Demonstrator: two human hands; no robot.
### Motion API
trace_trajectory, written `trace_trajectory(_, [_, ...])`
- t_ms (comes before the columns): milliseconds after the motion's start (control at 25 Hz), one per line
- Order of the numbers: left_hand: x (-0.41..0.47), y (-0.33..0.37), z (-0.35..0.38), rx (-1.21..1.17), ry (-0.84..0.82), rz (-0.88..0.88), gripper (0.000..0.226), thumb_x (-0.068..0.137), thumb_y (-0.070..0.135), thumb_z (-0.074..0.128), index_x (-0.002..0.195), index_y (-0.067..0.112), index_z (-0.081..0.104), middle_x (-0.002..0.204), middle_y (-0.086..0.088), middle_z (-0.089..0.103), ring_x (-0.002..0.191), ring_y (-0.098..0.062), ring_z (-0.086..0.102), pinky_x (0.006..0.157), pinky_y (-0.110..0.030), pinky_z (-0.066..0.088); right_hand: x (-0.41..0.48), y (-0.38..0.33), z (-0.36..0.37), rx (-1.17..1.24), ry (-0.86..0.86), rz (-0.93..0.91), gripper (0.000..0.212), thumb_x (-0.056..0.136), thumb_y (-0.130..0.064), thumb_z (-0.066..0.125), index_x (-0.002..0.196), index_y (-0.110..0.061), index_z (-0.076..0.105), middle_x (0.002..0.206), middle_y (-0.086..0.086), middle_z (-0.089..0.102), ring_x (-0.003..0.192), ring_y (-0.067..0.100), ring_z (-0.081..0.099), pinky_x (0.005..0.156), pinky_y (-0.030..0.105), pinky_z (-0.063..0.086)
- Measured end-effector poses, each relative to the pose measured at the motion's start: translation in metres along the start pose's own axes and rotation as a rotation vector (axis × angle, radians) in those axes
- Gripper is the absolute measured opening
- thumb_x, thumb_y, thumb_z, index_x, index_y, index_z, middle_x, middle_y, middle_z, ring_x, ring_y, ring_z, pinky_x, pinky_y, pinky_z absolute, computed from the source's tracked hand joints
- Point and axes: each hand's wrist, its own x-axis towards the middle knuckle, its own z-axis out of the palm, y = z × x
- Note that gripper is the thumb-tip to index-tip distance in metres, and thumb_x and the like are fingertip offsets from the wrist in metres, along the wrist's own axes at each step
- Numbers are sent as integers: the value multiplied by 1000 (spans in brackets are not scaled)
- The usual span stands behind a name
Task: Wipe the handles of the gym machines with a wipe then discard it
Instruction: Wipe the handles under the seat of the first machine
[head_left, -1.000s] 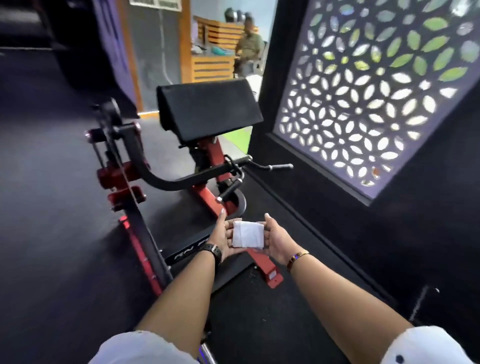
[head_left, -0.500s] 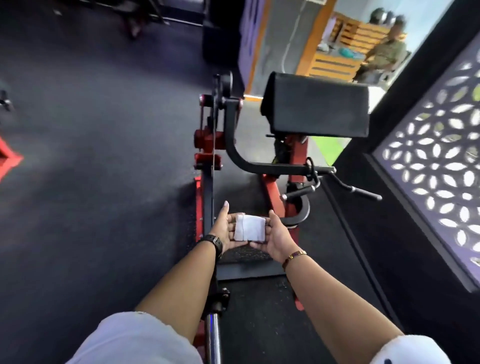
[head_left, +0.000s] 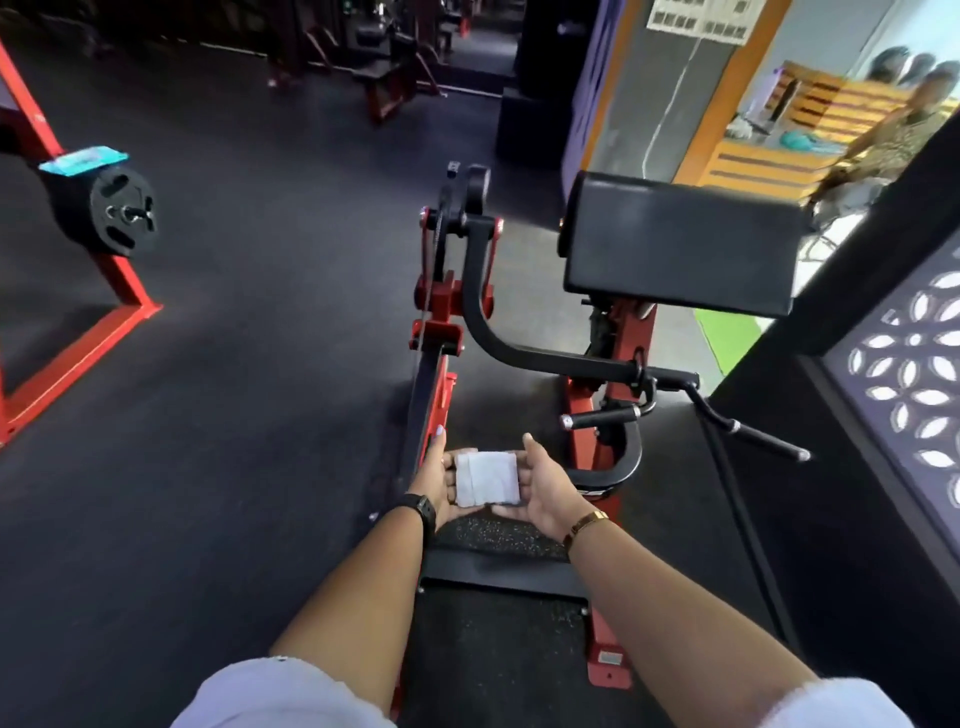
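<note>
At ten o'clock, well apart from my arms, a weight plate (head_left: 111, 210) hangs on a red frame. At twelve, my left grip (head_left: 438, 486) lies palm up, thumb raised, fingers flat under the folded wipe (head_left: 487, 478). My right grip (head_left: 548, 496) mirrors it, spread flat under the other edge. Black machine handles (head_left: 602, 415) sit at two o'clock.

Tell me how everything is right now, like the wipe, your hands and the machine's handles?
wipe: folded flat, lying across both hands, touching no handle
left hand: palm up under the wipe, thumb raised
right hand: palm up under the wipe, thumb raised
near handle: untouched, pointing left
far handle: untouched, pointing right
weight plate: mounted on the red rack, blue pack lying on top
</note>
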Motion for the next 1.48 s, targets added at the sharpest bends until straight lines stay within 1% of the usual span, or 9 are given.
trace_trajectory(360, [37,-28,142,196,-176,-104,73,90,71,26,101,10,65,95,-13,69,80,-24,67,58,-32,54,-8,-28,-146,124,91,2,57,92,-61,39,116,-12,56,114,15,64,102,30,64,71,44,58])
trace_trajectory(640, [105,2,205,221,-218,-137,73,90,71,27,97,8,64,96,-15,68,83,-28,66,70,-40,55,43,-81,-192,190,174,-9,51,93,-55,44,112,-10,58,110,13,65,97,28,64,66,40,57])
trace_trajectory(840, [178,38,221,219,-190,-165,75,90,72,25,102,9,65,98,-14,68,83,-26,66,63,-36,54,109,-128,-203,113,171,41,37,97,-41,44,105,-9,59,91,8,64,87,24,62,73,44,55])
trace_trajectory(960, [223,45,226,169,-156,-203,74,90,71,26,97,9,66,92,-14,68,79,-27,65,71,-41,54,149,-144,-210,-24,142,50,23,95,-25,53,113,-10,55,101,10,62,96,26,61,70,41,56])
trace_trajectory(1040, [249,45,224,167,-119,-222,68,93,66,27,96,10,65,89,-12,67,77,-26,64,72,-40,52,173,-143,-213,-65,142,38,26,91,-5,56,116,-10,52,103,10,61,97,28,60,64,36,56])
trace_trajectory(1200, [291,40,210,344,-90,-245,52,98,55,27,110,17,61,101,-6,64,83,-21,62,69,-35,50,214,-129,-224,-61,319,75,24,84,5,59,98,-11,51,92,12,57,79,26,59,64,40,54])
trace_trajectory(1320, [314,30,197,411,8,-136,36,100,37,39,119,14,60,114,-9,63,90,-20,62,73,-31,49,240,-127,-235,-247,452,23,15,83,-8,63,83,-17,51,88,12,54,78,23,53,68,39,50])
trace_trajectory(1400, [327,21,192,670,61,4,27,96,20,53,121,12,61,125,-11,62,107,-22,61,89,-34,49,255,-131,-237,-476,482,-102,15,81,-15,64,79,-17,49,86,9,54,84,22,50,74,33,41])
trace_trajectory(1480, [335,4,188,962,59,91,35,91,15,61,125,13,60,127,-10,61,117,-23,57,99,-32,44,268,-129,-235,-730,435,-253,12,81,-14,64,80,-13,52,85,9,57,85,25,53,68,24,29])
